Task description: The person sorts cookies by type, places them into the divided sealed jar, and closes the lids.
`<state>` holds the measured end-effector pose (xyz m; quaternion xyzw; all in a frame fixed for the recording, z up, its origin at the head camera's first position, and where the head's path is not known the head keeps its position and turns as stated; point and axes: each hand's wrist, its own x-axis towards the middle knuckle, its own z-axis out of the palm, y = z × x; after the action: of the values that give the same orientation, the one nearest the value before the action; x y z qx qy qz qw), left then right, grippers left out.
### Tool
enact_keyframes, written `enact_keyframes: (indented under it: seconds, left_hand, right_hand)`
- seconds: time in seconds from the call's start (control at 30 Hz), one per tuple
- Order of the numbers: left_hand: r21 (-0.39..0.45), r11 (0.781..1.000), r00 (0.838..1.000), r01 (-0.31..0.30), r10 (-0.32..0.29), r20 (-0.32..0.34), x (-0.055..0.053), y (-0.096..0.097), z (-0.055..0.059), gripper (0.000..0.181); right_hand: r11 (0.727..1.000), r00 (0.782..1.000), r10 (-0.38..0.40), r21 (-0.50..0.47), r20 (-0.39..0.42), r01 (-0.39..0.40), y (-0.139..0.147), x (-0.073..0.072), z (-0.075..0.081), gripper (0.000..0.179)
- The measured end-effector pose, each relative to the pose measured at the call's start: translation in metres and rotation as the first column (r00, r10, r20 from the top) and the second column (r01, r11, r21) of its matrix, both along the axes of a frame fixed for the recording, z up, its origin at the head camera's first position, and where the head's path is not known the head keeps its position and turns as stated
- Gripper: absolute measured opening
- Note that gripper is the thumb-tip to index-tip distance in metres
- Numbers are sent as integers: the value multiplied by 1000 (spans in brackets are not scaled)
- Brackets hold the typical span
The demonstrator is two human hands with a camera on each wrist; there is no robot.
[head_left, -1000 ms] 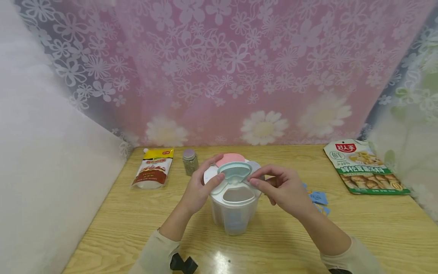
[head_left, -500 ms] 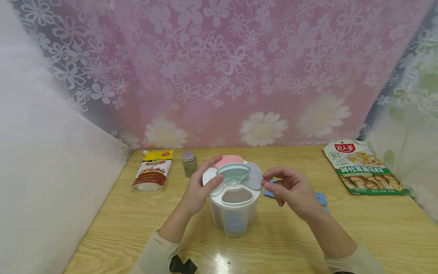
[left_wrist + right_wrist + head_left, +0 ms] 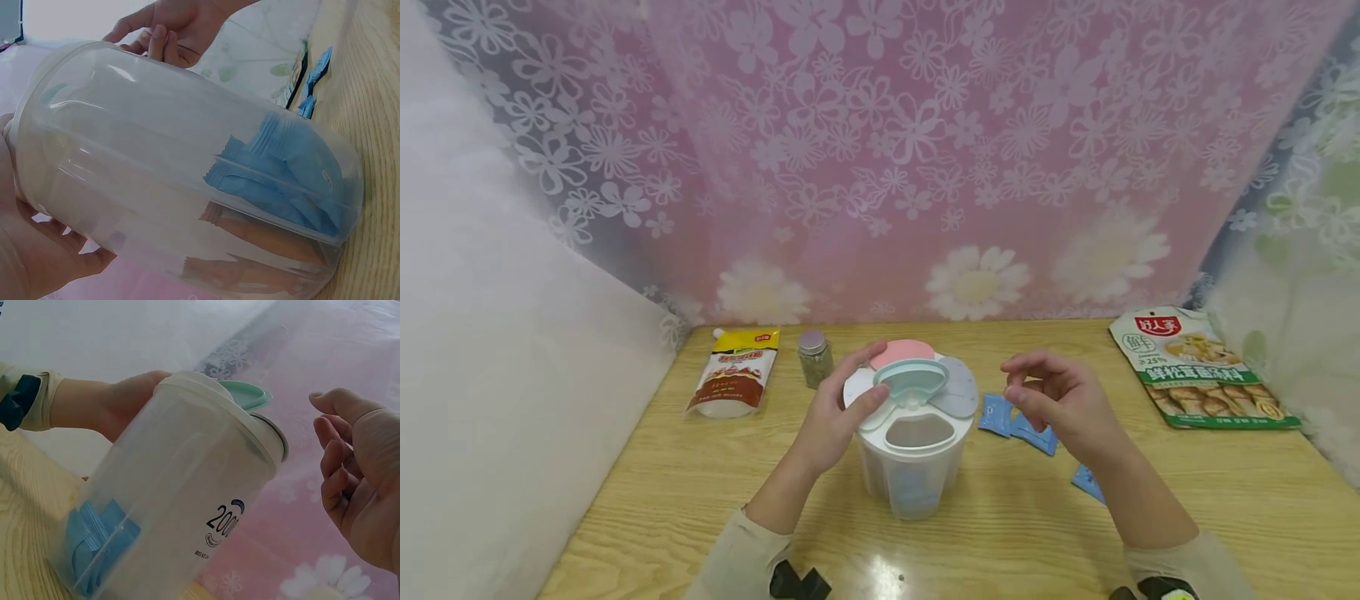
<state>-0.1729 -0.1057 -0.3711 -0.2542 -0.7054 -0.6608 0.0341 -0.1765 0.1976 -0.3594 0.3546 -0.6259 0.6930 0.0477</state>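
Note:
A clear storage container (image 3: 951,467) with a white sectioned lid stands on the table in front of me. My left hand (image 3: 829,421) grips the lid at its left side, thumb on top beside the raised mint-green flap (image 3: 912,377). That flap leaves one opening uncovered at the front; the pink flap (image 3: 906,350) and grey flap (image 3: 958,390) lie down. Through the wall, blue packets (image 3: 300,169) and orange-brown packets (image 3: 269,240) show in separate compartments. To the right, my right hand (image 3: 1071,408) hovers with loosely curled fingers and nothing in them, over loose blue packets (image 3: 996,415).
Another blue packet (image 3: 1087,482) lies by the right forearm. A spouted pouch (image 3: 737,371) and a small glass jar (image 3: 816,360) sit at the back left. A large green-and-white food bag (image 3: 1206,371) lies at the back right. A floral curtain (image 3: 880,167) borders the table's back.
My right hand has drawn away from the lid to the right, uncovering the grey flap and the loose blue packets. The left hand keeps its hold on the container.

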Motion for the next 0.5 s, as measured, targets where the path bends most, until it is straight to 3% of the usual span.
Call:
enact_keyframes:
  seconds: [0.27,0.5]
  left_hand:
    - [-8,1000,1000,-8,8,1,0,-1,1,55]
    - [-10,1000,1000,-6,7,18,0,0,1,55]
  right_hand:
    - [984,990,-84,164,115,64,11,-13,-11,32]
    - [981,982,-80,190,174,46,19,-28,-27,31]
